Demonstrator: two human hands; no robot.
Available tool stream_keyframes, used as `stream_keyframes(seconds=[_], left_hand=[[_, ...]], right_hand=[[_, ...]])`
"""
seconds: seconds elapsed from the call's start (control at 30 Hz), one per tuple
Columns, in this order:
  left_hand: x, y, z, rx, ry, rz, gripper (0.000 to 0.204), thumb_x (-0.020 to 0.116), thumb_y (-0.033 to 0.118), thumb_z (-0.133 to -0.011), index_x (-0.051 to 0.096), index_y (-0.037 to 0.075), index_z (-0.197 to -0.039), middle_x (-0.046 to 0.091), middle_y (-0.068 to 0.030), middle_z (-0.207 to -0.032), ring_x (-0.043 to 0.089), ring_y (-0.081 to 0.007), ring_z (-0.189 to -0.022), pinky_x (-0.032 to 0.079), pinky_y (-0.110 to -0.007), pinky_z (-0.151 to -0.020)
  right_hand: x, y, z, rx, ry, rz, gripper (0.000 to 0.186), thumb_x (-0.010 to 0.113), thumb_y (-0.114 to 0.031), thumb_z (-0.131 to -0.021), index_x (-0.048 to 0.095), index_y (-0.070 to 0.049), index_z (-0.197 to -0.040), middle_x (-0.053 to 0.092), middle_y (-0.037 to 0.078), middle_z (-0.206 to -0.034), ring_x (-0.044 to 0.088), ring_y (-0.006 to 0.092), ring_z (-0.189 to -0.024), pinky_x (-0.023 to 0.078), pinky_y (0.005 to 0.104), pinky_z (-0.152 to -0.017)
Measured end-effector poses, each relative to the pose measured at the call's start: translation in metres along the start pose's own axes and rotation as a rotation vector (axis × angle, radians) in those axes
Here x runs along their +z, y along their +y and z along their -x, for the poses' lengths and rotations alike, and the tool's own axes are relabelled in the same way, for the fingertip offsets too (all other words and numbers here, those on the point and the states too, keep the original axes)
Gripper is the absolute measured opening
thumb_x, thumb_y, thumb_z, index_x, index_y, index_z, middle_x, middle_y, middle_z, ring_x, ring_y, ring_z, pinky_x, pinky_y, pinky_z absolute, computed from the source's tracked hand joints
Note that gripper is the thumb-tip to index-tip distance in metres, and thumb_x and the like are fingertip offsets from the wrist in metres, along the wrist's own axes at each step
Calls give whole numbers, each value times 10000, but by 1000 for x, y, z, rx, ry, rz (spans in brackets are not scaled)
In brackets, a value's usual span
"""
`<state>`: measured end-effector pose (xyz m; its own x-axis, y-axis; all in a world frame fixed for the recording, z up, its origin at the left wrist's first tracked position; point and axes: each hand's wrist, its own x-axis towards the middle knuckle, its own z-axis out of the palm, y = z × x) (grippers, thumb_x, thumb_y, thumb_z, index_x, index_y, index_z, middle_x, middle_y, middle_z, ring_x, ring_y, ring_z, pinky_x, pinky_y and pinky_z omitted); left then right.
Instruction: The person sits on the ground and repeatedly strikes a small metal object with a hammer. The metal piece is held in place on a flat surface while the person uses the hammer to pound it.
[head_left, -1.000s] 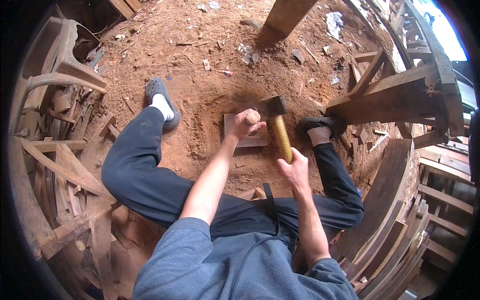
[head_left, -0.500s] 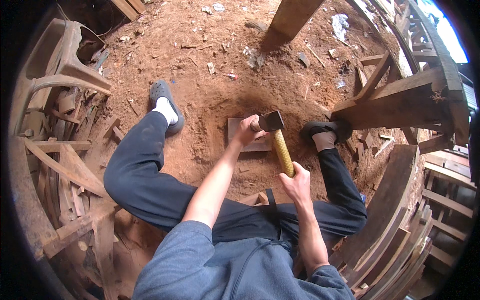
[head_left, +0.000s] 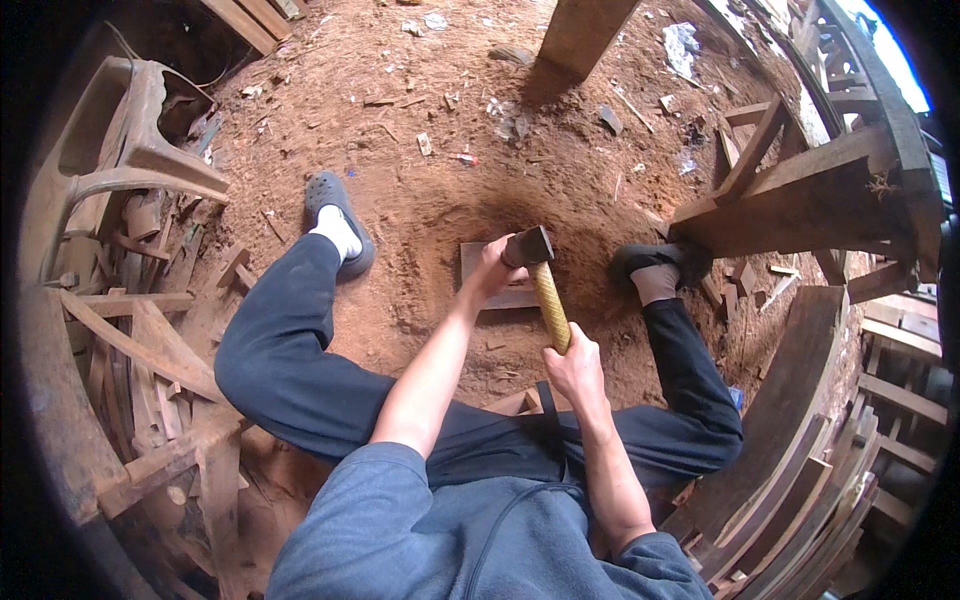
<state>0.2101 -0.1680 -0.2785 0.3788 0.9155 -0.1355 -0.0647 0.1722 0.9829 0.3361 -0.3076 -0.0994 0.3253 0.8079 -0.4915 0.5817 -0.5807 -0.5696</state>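
We see the hammer over the middle of the dirt floor, its dark head up and its yellow handle slanting down toward us. Our right hand has its fingers wrapped around the lower end of that handle. Our left hand is right beside the hammer head, its fingers curled in; they seem to be closed around an upright piece, though the head covers most of it and we cannot tell its kind. Below the left hand, a pale square slab lies in a shallow dip. Our legs spread to either side in dark trousers, with a grey clog on the left foot and a dark shoe on the right. Farther out, a brown chair stands at the left, a wooden post ahead, and long planks are stacked at the right.
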Motion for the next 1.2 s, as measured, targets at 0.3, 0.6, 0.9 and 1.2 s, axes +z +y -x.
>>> stream_keyframes(seconds=[0.3,0.6,0.9,1.2], left_hand=[[7,34,-9,149,-118,-211,439,712,-17,-617,592,29,-1037,660,-118,-908,633,-198,-841,500,-317,-786],[10,23,-12,156,-63,-411,426,717,30,-604,603,36,-1014,660,-146,-906,648,-288,-865,508,-337,-770],[9,30,-14,274,38,-356,316,814,244,-707,626,53,-875,642,-72,-786,604,-171,-709,489,-320,-659],[6,35,-17,308,59,-283,297,838,194,-673,588,61,-764,559,-18,-682,553,-160,-605,451,-307,-564]], right_hand=[[-7,-3,-2,15,-5,-8,264,603,-163,-747,526,31,-908,602,324,-823,580,490,-864,476,510,-723],[-12,-16,3,57,-34,-9,273,609,-162,-764,512,42,-917,592,336,-822,569,498,-879,470,514,-731],[-9,-31,-3,89,-57,-1,268,601,-159,-766,508,37,-923,591,342,-806,574,499,-873,480,516,-730],[-2,-34,-13,137,-92,-67,280,624,-158,-758,503,38,-916,585,353,-793,572,506,-856,479,536,-711]])
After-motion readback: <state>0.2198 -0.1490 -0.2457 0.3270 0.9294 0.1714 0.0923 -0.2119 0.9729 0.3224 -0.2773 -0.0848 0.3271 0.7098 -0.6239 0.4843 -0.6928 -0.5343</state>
